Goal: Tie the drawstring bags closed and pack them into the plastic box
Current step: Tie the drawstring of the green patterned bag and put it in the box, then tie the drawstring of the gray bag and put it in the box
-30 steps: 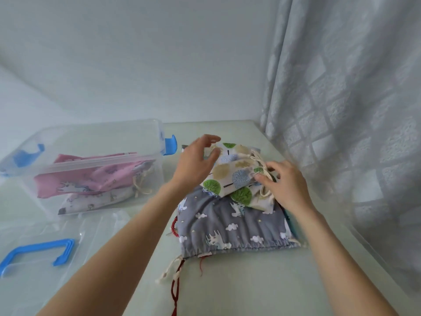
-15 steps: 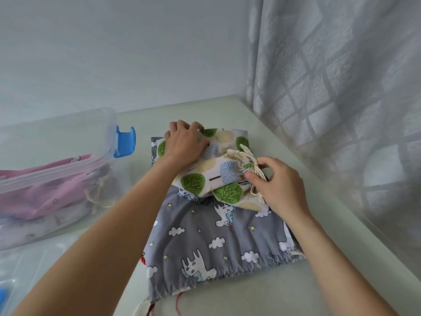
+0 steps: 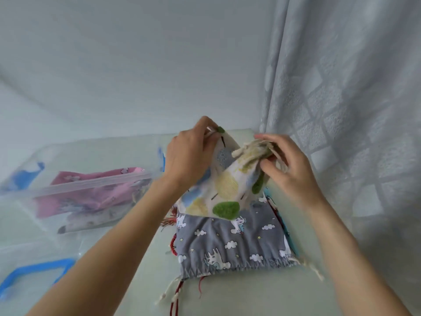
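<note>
A white drawstring bag with a tree print [image 3: 224, 190] is lifted off the pile, blurred by motion. My left hand [image 3: 189, 156] grips its far corner. My right hand [image 3: 287, 165] pinches its gathered mouth and cream cord [image 3: 255, 151]. Under it lies a flat grey bag with unicorns and clouds [image 3: 232, 242], its cords trailing at the near edge. The clear plastic box [image 3: 91, 185] with blue latches stands to the left and holds a pink bag [image 3: 95, 190] and a pale bag.
The box lid with a blue handle [image 3: 34, 274] lies at the near left. A grey curtain [image 3: 341, 110] hangs close along the table's right side. More bags with red cords [image 3: 175, 245] peek out under the grey one. A wall stands behind.
Both hands have raised the tree-print bag off the grey bag. The left hand went from pressing it flat to gripping its corner. The view has tilted up.
</note>
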`<move>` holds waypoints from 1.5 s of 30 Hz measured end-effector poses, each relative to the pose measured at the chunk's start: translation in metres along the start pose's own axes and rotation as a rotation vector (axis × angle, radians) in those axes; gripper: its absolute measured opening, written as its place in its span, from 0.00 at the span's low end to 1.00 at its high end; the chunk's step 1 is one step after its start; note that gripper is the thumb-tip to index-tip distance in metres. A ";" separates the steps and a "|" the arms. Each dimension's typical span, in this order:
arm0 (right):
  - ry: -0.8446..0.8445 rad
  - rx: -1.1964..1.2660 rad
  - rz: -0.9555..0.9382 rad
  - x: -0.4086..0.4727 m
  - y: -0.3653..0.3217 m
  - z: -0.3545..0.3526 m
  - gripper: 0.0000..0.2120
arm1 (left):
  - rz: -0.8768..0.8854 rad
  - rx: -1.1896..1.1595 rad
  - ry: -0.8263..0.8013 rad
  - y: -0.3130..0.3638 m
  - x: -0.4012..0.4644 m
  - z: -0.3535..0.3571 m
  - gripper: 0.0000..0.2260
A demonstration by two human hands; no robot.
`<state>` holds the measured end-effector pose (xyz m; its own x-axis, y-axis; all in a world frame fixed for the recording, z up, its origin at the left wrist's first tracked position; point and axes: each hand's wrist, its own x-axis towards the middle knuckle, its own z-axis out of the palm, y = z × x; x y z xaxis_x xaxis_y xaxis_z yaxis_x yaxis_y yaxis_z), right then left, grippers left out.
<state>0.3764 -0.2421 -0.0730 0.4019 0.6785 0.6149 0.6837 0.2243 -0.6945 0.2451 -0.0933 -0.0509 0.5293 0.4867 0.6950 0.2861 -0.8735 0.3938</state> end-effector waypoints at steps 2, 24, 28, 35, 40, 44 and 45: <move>-0.032 0.028 -0.033 0.009 -0.023 0.005 0.16 | -0.059 -0.076 0.027 0.001 0.000 -0.033 0.06; -0.346 -0.190 -0.135 0.127 -0.084 0.216 0.14 | -0.319 0.048 0.143 -0.174 0.006 -0.191 0.10; -0.872 -0.827 0.048 0.122 -0.071 0.211 0.22 | -0.322 0.315 0.070 -0.200 -0.023 -0.182 0.12; -0.595 -0.634 -0.080 0.113 -0.070 0.218 0.14 | -0.257 -0.005 -0.194 -0.192 -0.031 -0.168 0.09; -0.328 -0.550 -0.180 0.085 -0.071 0.214 0.11 | -0.231 0.083 0.052 -0.158 -0.053 -0.157 0.06; -0.040 -0.486 -0.344 0.034 -0.085 0.181 0.08 | -0.193 0.006 0.126 -0.105 -0.085 -0.135 0.08; -0.021 -0.497 -0.344 0.019 -0.084 0.170 0.08 | -0.195 -0.017 0.086 -0.092 -0.094 -0.125 0.07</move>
<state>0.2227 -0.1290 -0.0664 0.0988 0.6401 0.7620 0.9771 0.0826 -0.1961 0.0692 -0.0575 -0.0771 0.3951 0.6465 0.6526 0.3625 -0.7625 0.5359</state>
